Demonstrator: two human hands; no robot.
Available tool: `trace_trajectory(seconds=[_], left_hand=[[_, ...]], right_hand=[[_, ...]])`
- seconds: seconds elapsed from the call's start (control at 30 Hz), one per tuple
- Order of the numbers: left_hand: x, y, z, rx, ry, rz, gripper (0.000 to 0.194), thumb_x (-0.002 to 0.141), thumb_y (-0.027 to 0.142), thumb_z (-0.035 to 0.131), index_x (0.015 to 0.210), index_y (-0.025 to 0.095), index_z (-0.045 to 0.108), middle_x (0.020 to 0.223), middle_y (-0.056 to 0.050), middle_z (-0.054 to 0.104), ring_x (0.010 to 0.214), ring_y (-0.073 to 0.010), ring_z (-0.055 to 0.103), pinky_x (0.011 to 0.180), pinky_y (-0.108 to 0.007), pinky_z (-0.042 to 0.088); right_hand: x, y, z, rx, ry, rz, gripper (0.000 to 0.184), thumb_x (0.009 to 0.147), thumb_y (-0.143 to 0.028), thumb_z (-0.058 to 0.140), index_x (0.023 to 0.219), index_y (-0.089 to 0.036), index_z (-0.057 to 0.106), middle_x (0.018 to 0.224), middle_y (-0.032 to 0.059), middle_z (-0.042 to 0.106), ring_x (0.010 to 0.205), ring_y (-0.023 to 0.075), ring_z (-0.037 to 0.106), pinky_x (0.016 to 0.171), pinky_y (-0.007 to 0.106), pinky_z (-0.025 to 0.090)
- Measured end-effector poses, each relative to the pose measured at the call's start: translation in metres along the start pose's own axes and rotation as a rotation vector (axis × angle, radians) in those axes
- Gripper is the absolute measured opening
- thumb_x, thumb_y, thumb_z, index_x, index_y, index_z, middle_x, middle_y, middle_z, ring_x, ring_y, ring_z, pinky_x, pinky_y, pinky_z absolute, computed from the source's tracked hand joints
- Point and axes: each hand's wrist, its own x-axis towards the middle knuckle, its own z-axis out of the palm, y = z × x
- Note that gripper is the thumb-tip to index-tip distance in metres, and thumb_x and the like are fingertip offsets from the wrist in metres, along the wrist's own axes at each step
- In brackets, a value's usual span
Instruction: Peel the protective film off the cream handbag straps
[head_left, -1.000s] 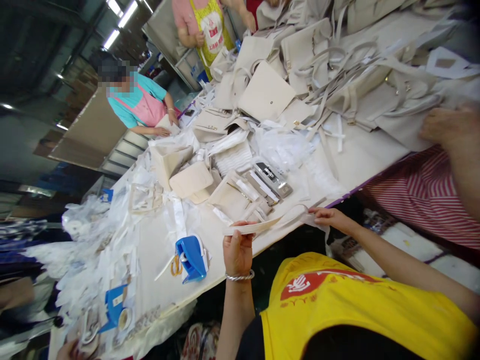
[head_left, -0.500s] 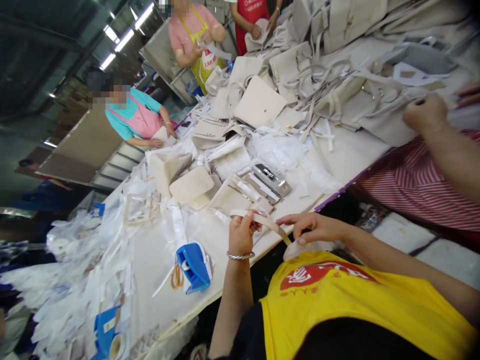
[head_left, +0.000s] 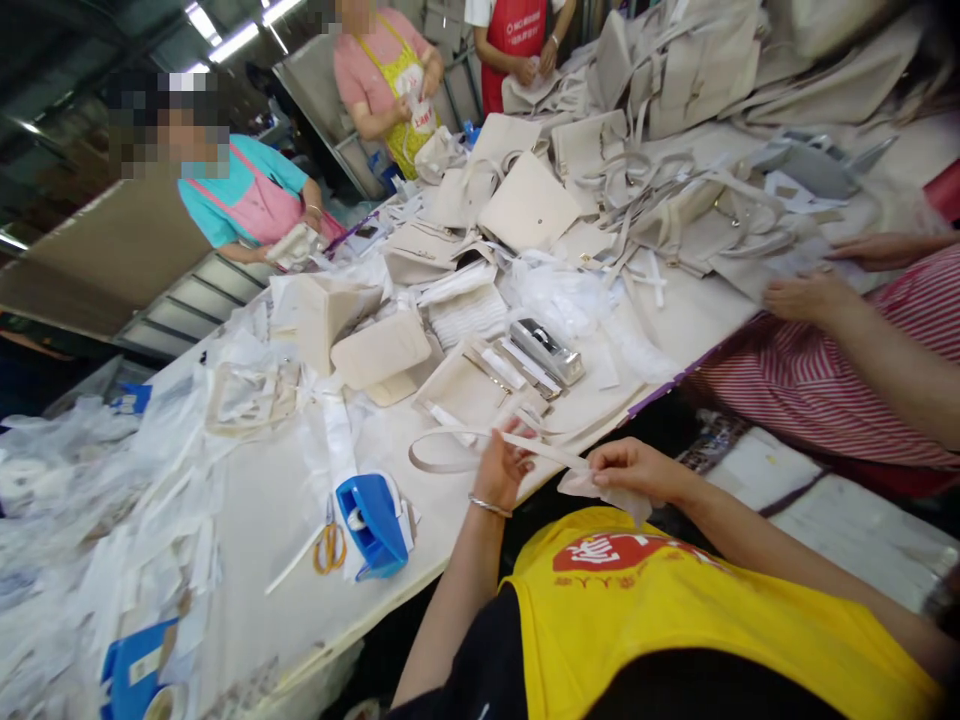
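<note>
My left hand (head_left: pixel 501 468) pinches a long cream bag strap (head_left: pixel 450 445) at the table's near edge; a silver bangle sits on its wrist. The strap loops out to the left over the table and runs right to my right hand (head_left: pixel 634 468). That hand is closed on the strap's other end together with a piece of white tissue paper (head_left: pixel 600 490) that hangs below the fingers. Both hands are just in front of my yellow apron (head_left: pixel 675 610).
A blue tape dispenser (head_left: pixel 375 520) and orange-handled scissors (head_left: pixel 330 545) lie left of my hands. A metal stapler-like tool (head_left: pixel 547 350), cream bags (head_left: pixel 529 205) and white wrapping cover the table (head_left: pixel 262 510). A person in red stripes (head_left: pixel 832 370) works on my right; others stand at the far side.
My hands have drawn closer together and the strap now loops out to the left. My right hand has gathered tissue paper round the strap end. The camera tilted slightly.
</note>
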Motion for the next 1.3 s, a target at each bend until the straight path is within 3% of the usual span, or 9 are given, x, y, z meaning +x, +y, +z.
trace_trajectory(seconds=[0.07, 0.17, 0.27, 0.4, 0.5, 0.7, 1.3], left_hand=[[-0.002, -0.028, 0.015, 0.118, -0.102, -0.071, 0.035, 0.069, 0.042, 0.058, 0.091, 0.016, 0.060, 0.080, -0.008, 0.063, 0.060, -0.0116, 0.055, 0.050, -0.021, 0.041], [0.001, -0.034, 0.016, 0.256, -0.031, -0.003, 0.020, 0.068, 0.032, 0.060, 0.071, 0.013, 0.063, 0.058, -0.004, 0.059, 0.048, -0.0086, 0.049, 0.044, -0.019, 0.036], [0.007, -0.003, -0.003, 0.283, 0.088, 0.122, 0.018, 0.069, 0.031, 0.058, 0.069, 0.013, 0.064, 0.047, 0.000, 0.052, 0.042, -0.0069, 0.045, 0.039, -0.018, 0.031], [0.004, 0.043, -0.026, 0.194, 0.123, 0.261, 0.018, 0.067, 0.029, 0.060, 0.070, 0.012, 0.063, 0.054, 0.000, 0.053, 0.048, -0.0057, 0.047, 0.041, -0.016, 0.033], [-0.003, 0.056, -0.025, 0.195, 0.059, 0.291, 0.019, 0.069, 0.029, 0.060, 0.073, 0.011, 0.063, 0.058, 0.000, 0.053, 0.050, -0.0055, 0.048, 0.044, -0.017, 0.036], [-0.003, 0.043, -0.007, 0.298, -0.040, 0.269, 0.018, 0.071, 0.029, 0.057, 0.074, 0.012, 0.063, 0.059, -0.001, 0.055, 0.050, -0.0060, 0.048, 0.044, -0.017, 0.037], [0.000, 0.038, -0.010, 0.393, -0.057, 0.219, 0.021, 0.072, 0.032, 0.056, 0.075, 0.013, 0.061, 0.059, 0.000, 0.056, 0.051, -0.0067, 0.049, 0.047, -0.018, 0.037]], right_hand=[[0.006, -0.003, 0.008, -0.044, -0.007, -0.007, 0.030, 0.063, -0.041, 0.066, 0.067, -0.013, 0.056, 0.062, -0.0008, 0.054, 0.055, 0.0092, 0.047, 0.050, 0.019, 0.036], [0.002, -0.004, 0.009, -0.129, 0.043, -0.059, 0.033, 0.063, -0.045, 0.065, 0.066, -0.014, 0.056, 0.076, 0.0023, 0.059, 0.068, 0.0137, 0.052, 0.060, 0.022, 0.041], [-0.018, -0.003, -0.004, -0.187, 0.225, -0.105, 0.033, 0.063, -0.047, 0.064, 0.066, -0.015, 0.056, 0.098, 0.0050, 0.058, 0.087, 0.0198, 0.053, 0.073, 0.027, 0.042], [-0.046, 0.002, -0.022, -0.130, 0.361, 0.005, 0.034, 0.065, -0.048, 0.062, 0.075, -0.016, 0.056, 0.080, 0.0056, 0.063, 0.074, 0.0198, 0.057, 0.064, 0.029, 0.044], [-0.053, 0.008, -0.026, -0.086, 0.363, 0.041, 0.031, 0.067, -0.045, 0.061, 0.074, -0.015, 0.055, 0.075, 0.0059, 0.064, 0.070, 0.0188, 0.058, 0.061, 0.028, 0.044], [-0.045, 0.013, -0.018, -0.117, 0.297, 0.052, 0.028, 0.069, -0.042, 0.061, 0.073, -0.015, 0.055, 0.072, 0.0047, 0.065, 0.067, 0.0169, 0.058, 0.060, 0.027, 0.043], [-0.032, 0.009, -0.010, -0.033, 0.288, 0.132, 0.033, 0.066, -0.044, 0.062, 0.072, -0.013, 0.053, 0.067, 0.0045, 0.063, 0.061, 0.0148, 0.059, 0.055, 0.024, 0.044]])
